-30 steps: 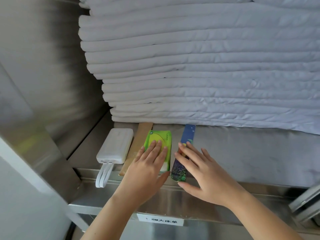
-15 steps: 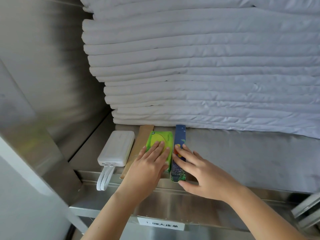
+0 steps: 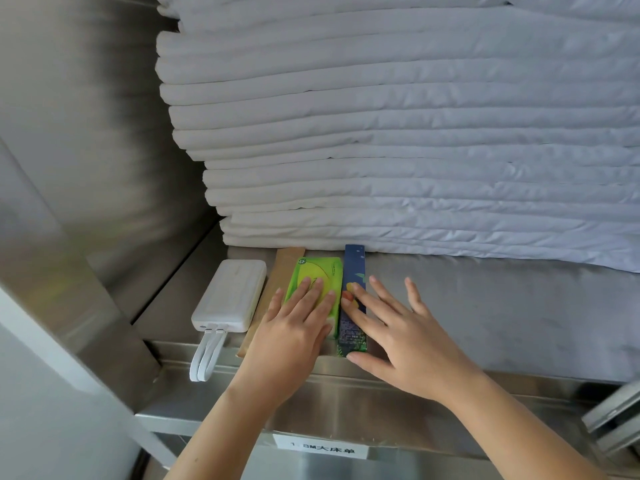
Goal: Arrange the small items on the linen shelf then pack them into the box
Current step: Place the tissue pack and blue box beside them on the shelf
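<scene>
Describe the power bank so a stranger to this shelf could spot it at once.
Find the tall stack of folded white sheets on the steel shelf. Four small items lie in a row before its left end. The power bank is the leftmost: the only plain white, thick, rounded block, with white cables hanging over the shelf's front edge.

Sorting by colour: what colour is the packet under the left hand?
Bright green packet with yellow, seen in the head view.

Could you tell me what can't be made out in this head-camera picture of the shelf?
- Box: nowhere in the head view.
- Green packet: near end hidden under the left hand.
- Blue strip: print too small; middle covered by right hand fingers.
- Brown strip: partly hidden by the left hand.
- Shelf label: blurred.
</scene>
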Demonstrator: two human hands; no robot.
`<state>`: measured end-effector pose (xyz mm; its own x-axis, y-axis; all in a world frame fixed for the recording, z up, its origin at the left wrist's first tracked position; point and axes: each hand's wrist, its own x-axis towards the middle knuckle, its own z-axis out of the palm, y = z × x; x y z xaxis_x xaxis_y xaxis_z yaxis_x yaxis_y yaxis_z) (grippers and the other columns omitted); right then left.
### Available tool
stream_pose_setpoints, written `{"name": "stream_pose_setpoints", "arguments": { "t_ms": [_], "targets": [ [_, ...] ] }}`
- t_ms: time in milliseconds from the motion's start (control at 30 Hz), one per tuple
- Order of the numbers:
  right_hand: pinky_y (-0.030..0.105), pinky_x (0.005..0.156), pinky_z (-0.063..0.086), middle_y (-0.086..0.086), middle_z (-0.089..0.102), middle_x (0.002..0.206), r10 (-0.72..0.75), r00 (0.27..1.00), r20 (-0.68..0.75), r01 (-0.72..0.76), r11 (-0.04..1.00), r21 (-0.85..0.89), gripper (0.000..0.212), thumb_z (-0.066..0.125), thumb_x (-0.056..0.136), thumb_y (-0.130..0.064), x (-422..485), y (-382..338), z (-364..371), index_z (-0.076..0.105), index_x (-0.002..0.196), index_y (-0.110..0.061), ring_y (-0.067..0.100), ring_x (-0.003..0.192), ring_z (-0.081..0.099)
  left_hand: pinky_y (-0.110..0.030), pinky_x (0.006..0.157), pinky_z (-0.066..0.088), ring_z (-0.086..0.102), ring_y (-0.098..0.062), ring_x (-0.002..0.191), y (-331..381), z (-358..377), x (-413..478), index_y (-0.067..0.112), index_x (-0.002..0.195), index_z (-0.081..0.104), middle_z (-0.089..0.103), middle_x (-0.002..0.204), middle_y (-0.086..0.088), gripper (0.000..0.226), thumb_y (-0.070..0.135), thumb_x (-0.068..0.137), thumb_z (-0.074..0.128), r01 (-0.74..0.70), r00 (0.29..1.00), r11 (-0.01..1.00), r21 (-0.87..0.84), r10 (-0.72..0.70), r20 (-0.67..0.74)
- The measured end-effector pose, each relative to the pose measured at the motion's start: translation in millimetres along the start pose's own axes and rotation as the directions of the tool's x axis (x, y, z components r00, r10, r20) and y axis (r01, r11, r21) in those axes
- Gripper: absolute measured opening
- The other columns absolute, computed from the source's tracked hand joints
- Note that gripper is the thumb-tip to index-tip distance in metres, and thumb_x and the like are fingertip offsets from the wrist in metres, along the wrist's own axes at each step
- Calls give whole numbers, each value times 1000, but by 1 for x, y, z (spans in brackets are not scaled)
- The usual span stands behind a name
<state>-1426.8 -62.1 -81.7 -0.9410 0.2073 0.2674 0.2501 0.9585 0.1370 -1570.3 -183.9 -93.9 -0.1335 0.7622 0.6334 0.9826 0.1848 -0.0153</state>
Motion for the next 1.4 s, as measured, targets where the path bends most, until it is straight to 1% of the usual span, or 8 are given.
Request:
{"name": "stream_pose_setpoints", "arguments": {
  "t_ms": [200, 367, 667, 767, 867, 1000, 1100, 1400],
  "targets": [
    [63, 99, 23, 4, 51, 137, 15, 999, 38, -16, 999, 30, 65, 28, 87, -57, 5, -1, 0, 54, 131, -17, 27, 129, 43, -59, 79, 48, 61, -37, 105, -1, 1, 2, 3, 109, 69, 66, 114, -16, 45, 5, 66, 82, 14, 1000, 1000, -28, -14, 8],
    [56, 101, -17, -1, 25, 151, -18, 997, 74, 6, 987, 160, 72, 17, 87, -63, 6, 5, 2, 34, 143, -22, 22, 141, 13, -60, 79, 47, 60, -38, 106, -5, 4, 4, 2, 110, 68, 65, 114, -17, 49, 1, 63, 83, 7, 1000, 999, -42, -6, 24],
    [44, 97, -34, -14, 5, 153, 29, 996, 81, -38, 992, 119, 76, 9, 81, -71, 5, 4, 4, 12, 147, -33, 13, 139, -14, -61, 81, 45, 57, -39, 110, -5, 4, 4, 2, 111, 68, 63, 117, -19, 46, 7, 67, 82, 30, 999, 997, -69, -28, 32],
    [44, 102, -27, -14, 14, 153, 97, 995, 28, -100, 977, 186, 74, 14, 82, -68, 2, -2, -2, 20, 146, -32, 13, 141, -5, -63, 81, 44, 56, -42, 111, -5, 1, 4, 3, 113, 67, 61, 119, -21, 48, 9, 67, 82, 25, 999, 995, -97, -22, 30],
    [54, 108, -1, -8, 36, 147, 178, 982, -66, -160, 963, 215, 66, 24, 87, -59, -1, -11, -8, 38, 141, -25, 21, 140, 23, -64, 82, 43, 56, -42, 111, -5, -3, 8, 4, 113, 66, 61, 119, -21, 47, 9, 69, 80, -7, 1000, 992, -127, 8, 8],
    [66, 93, 32, 4, 61, 125, 267, 935, -231, -241, 961, 137, 45, 62, 84, -35, -8, -27, -13, 60, 123, -13, 31, 118, 54, -61, 86, 43, 56, -40, 113, -3, -6, 12, 5, 115, 66, 61, 120, -20, 38, 14, 78, 67, -53, 999, 985, -162, 53, -7],
    [64, 90, 38, 7, 64, 120, 335, 905, -261, -330, 942, 63, 48, 74, 76, -27, -17, -34, -14, 63, 119, -11, 30, 113, 58, -61, 86, 43, 55, -40, 114, 3, -7, 15, 3, 114, 66, 60, 122, -20, 43, 9, 73, 77, -93, 996, 975, -201, 94, -5],
    [58, 88, 43, 9, 66, 116, 476, 816, -328, -500, 866, 12, 42, 76, 73, -18, -67, -50, -41, 66, 113, -9, 29, 110, 61, -64, 84, 42, 56, -43, 110, 46, -18, 7, -1, 110, 67, 61, 119, -23, 38, 6, 73, 72, -197, 980, 926, -323, 192, -48]
  ]
}}
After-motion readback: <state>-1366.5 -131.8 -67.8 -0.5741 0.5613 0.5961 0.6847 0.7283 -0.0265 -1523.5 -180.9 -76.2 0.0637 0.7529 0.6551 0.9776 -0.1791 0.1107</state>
